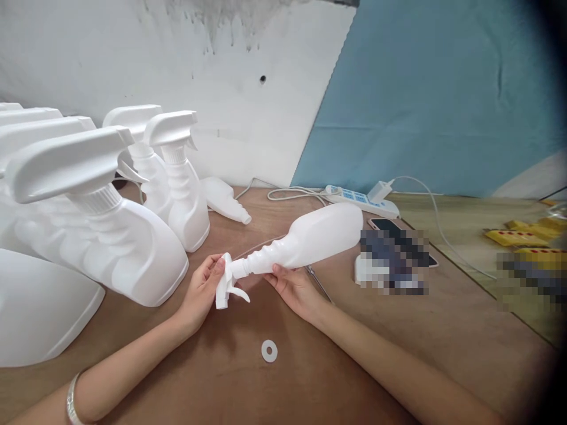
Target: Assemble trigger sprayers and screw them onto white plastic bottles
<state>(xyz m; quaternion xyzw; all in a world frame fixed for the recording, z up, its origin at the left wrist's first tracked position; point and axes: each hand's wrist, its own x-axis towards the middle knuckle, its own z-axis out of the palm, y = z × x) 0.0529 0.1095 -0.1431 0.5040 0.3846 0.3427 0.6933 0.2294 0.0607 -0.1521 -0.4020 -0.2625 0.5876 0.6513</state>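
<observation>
A white plastic bottle (325, 236) lies sideways in the air above the table, its base pointing right and its ribbed neck left. My right hand (295, 289) grips it from below, near the ribs. At the mouth of the bottle, my left hand (206, 283) holds a white trigger sprayer head (227, 283), with its trigger hanging downward. The head meets the neck; I cannot tell whether it is screwed on. A thin tube runs behind the neck. On the table in front of me rests a flat white ring (269, 351).
Several white spray bottles with heads (177, 195) stand at the left. Behind them a headless bottle (225, 199) lies down. A power strip (363, 200) with cables, a phone (403, 239) and a metal rod (319, 283) lie toward the right. Yellow items (522, 238) sit far right.
</observation>
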